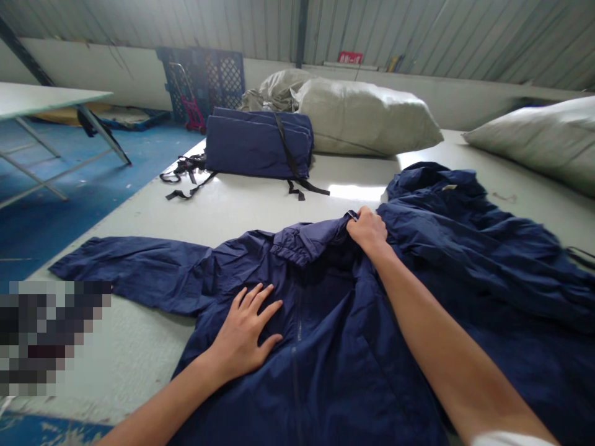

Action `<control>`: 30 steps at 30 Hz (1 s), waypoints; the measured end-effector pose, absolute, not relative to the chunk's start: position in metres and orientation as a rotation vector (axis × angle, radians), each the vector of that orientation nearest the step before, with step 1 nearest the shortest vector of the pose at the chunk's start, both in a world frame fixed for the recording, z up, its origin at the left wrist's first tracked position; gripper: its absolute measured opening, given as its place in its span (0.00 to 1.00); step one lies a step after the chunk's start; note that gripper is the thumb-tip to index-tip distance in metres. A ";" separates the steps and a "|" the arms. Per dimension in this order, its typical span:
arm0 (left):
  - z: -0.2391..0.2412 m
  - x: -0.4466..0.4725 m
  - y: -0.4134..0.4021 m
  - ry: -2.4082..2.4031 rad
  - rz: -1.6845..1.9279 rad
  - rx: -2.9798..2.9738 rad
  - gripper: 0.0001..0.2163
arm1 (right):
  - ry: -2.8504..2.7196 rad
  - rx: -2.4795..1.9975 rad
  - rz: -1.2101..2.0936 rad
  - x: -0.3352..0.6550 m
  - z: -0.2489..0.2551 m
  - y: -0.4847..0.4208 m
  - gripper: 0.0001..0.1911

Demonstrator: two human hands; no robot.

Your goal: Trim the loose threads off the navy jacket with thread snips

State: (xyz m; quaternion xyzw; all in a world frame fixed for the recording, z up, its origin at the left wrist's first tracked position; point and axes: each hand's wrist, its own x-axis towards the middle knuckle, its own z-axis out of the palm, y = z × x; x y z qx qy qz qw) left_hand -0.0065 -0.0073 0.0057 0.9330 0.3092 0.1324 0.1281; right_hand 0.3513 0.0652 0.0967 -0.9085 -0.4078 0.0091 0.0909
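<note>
A navy zip-front jacket [334, 371] is spread on the pale table [139, 347], one sleeve [153, 266] stretched out to the left. My left hand [248, 331] lies flat on its chest, fingers spread, left of the front zip [296, 365]. At the collar [309, 238], my right hand [368, 228] is closed on the fabric and lifts its edge. Just right of that hand, a second navy jacket [469, 248] lies rumpled, its upper end towards the back of the table.
A folded navy bundle with black straps [255, 145] sits at the back of the table. Behind it lies a stuffed pale sack [367, 118], another sack [543, 136] far right. A pink hand trolley [190, 108] and a white table [46, 99] stand on the blue floor. Bottom left is pixelated.
</note>
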 end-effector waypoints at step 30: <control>0.010 0.103 0.124 0.616 0.473 2.854 0.13 | -1.594 -2.432 0.179 0.326 0.027 0.009 0.16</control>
